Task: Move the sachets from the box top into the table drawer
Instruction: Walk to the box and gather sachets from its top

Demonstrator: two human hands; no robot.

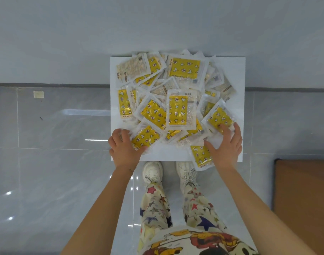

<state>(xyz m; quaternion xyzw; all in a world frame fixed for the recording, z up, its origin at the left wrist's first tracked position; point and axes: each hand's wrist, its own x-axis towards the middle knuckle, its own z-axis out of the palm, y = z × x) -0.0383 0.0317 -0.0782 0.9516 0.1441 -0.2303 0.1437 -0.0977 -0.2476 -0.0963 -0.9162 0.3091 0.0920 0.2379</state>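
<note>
While sachets point(176, 100) still cover box top point(236, 70) | step: gathering | left hand point(124, 146) clutches one sachet, right hand point(226, 144) splayed flat | next: you scoop inward; drawer unseen.

Small print covers the backs of several sachets point(177, 100) heaped on the white box top point(168, 155), but every character is too blurred to read.

A single head-worn wide-angle view looks almost straight down, from standing height, over the person's own arms. The white box top point(177, 153) sits centre frame, with shoes point(152, 171) and tiled floor point(47, 162) below it.
</note>
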